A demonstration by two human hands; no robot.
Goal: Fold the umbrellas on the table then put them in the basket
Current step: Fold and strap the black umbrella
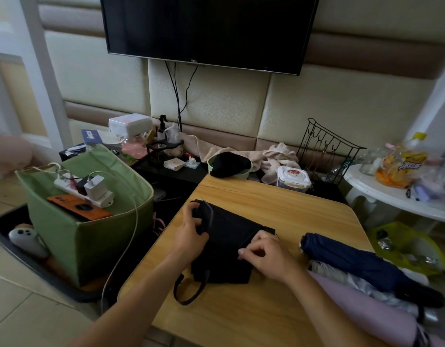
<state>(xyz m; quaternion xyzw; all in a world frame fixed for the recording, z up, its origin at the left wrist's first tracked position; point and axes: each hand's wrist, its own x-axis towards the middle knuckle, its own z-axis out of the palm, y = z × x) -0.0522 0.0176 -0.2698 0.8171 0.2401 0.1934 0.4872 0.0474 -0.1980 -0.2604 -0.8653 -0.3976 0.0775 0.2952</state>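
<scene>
A black umbrella point(226, 236) lies loosely collapsed in the middle of the wooden table point(279, 204), its wrist strap looped toward the near edge. My left hand point(191, 236) grips its far left end, fingers curled round the bunched fabric. My right hand point(264, 256) pinches the fabric at its right side. A navy umbrella point(361, 264) lies rolled at the right, beside a grey-white one point(381, 294) and a lilac one point(366, 311). The green fabric basket point(66, 236) stands on the floor to the left.
In the basket sit a power strip point(83, 189) with chargers and an orange phone point(78, 206); a white cable hangs over its wall. A green bowl with a black cap point(229, 164), a wipes box point(294, 176) and a wire rack point(324, 149) crowd the far edge. A white side table point(391, 196) stands right.
</scene>
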